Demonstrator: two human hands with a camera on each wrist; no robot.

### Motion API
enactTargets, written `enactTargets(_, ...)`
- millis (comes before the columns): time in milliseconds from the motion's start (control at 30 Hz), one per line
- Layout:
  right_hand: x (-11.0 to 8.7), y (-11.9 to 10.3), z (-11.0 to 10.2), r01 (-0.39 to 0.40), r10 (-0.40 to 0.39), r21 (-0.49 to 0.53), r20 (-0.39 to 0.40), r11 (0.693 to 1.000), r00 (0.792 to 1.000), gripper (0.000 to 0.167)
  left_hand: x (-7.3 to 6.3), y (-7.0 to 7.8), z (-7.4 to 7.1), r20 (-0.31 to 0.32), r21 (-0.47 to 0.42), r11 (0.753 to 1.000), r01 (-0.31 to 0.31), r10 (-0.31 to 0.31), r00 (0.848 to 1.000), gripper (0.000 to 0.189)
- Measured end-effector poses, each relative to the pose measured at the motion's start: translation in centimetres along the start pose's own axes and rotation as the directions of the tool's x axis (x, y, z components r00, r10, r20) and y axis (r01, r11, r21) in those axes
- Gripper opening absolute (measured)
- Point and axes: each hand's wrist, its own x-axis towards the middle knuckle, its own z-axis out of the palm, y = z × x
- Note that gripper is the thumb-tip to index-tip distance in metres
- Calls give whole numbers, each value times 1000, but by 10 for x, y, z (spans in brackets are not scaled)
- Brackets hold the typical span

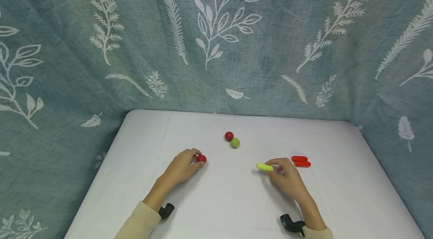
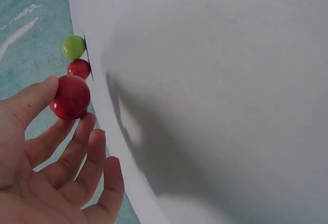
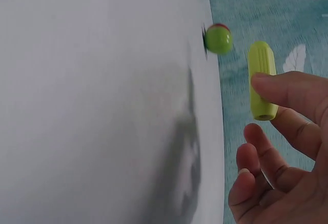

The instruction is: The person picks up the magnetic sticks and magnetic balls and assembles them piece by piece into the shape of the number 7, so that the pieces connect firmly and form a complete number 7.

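Observation:
My left hand (image 1: 182, 167) pinches a glossy red ball (image 2: 71, 97) between thumb and fingertips, over the left-middle of the table. In the left wrist view its other fingers are loosely bent below the ball. Toward the right, my right hand (image 1: 286, 176) pinches a yellow-green ribbed plastic tube (image 3: 263, 80) with a small hole in its end. The tube lies roughly level in the head view, its shadow on the cloth beneath. Just beyond the right hand, two red tubes (image 1: 300, 161) lie side by side on the table.
A second red ball (image 1: 229, 136) and a green ball (image 1: 235, 142) sit together near the table's far side. White cloth covers the table (image 1: 216, 209). A blue-green leaf-patterned curtain (image 1: 270, 43) hangs behind it and along both sides.

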Motion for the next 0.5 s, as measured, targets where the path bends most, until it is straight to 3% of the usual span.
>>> enactTargets(233,9,-17,22,-21,19,33,52,999,998,26,-5,-10,0,0,-36,999,30,-30,1000,31)
enactTargets(500,19,-34,45,34,-42,85,91,996,995,25,-5,-16,5,14,-56,998,30,-29,999,30)
